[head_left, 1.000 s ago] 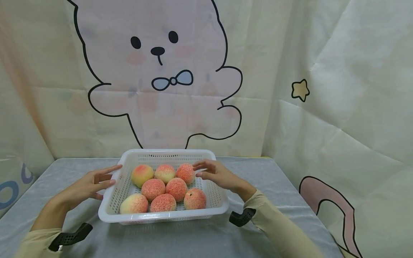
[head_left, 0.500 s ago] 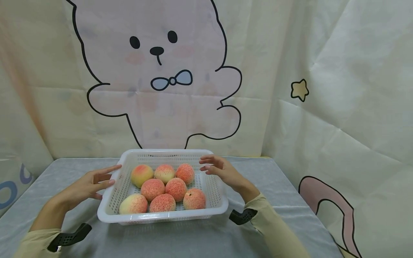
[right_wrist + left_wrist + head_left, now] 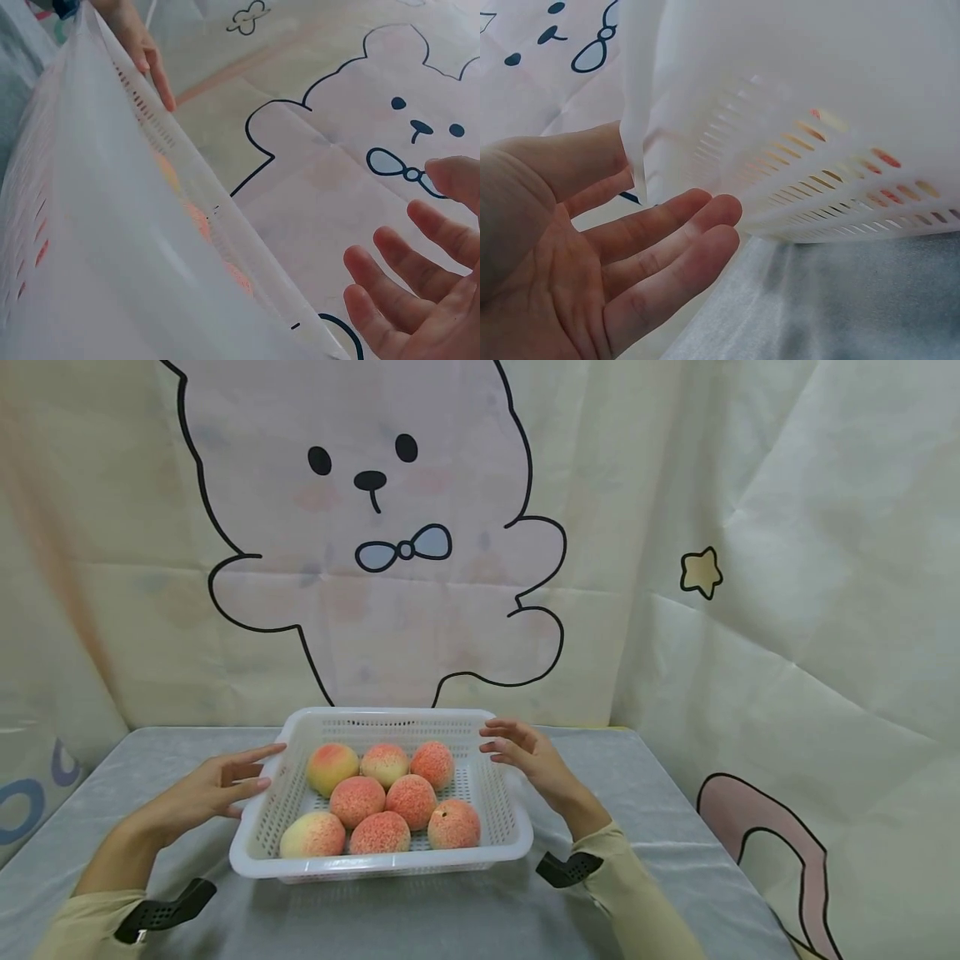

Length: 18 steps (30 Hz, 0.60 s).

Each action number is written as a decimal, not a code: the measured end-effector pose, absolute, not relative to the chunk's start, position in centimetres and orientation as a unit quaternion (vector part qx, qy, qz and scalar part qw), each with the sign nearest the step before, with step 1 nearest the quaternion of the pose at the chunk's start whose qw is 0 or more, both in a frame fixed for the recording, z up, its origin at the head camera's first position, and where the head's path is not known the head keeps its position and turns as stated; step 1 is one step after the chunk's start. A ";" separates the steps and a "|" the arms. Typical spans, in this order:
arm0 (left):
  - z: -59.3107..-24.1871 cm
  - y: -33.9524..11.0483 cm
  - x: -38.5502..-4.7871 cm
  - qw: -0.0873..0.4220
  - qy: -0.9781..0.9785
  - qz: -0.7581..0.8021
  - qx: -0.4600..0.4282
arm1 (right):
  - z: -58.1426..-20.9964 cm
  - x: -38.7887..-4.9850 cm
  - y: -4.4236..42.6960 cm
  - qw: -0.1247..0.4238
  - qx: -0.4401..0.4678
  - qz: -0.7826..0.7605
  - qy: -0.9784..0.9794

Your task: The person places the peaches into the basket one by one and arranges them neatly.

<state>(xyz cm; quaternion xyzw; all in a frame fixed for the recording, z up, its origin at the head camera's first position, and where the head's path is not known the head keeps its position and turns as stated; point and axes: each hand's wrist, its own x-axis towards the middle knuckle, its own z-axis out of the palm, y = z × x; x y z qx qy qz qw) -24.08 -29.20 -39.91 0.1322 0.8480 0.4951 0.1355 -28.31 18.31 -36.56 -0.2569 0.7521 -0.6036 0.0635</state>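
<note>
A white plastic basket (image 3: 378,861) with slotted walls sits on the table, holding several peaches, red and yellow, in loose rows. One yellow-red peach (image 3: 332,768) lies at the back left and a redder peach (image 3: 432,764) at the back right. At the basket's left rim, my left hand (image 3: 201,789) touches the edge with its thumb and fingertips, the fingers fairly straight. The left wrist view has this hand (image 3: 641,255) beside the outer wall. Over the right rim hovers my right hand (image 3: 536,760), holding nothing, its fingers spread and slightly bent, apart from the peaches.
Grey cloth (image 3: 390,918) covers the table. Behind it hangs a pale curtain (image 3: 592,468) printed with a bear and a star (image 3: 701,572). Black wrist bands (image 3: 570,868) sit over both sleeves.
My right hand has drawn away to the right from the back-right peach, toward the basket's right rim. The left hand and the peaches stay in place.
</note>
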 end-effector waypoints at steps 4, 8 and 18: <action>-39.8 -29.3 -24.0 0.132 0.849 0.493 0.135 | -36.7 -28.5 18.4 0.056 -0.258 -0.609 0.748; -39.8 -29.2 -24.1 0.129 0.850 0.491 0.141 | -36.9 -28.5 18.6 0.051 -0.250 -0.613 0.747; -39.6 -29.0 -24.2 0.130 0.855 0.484 0.136 | -36.9 -28.4 18.9 0.033 -0.228 -0.629 0.742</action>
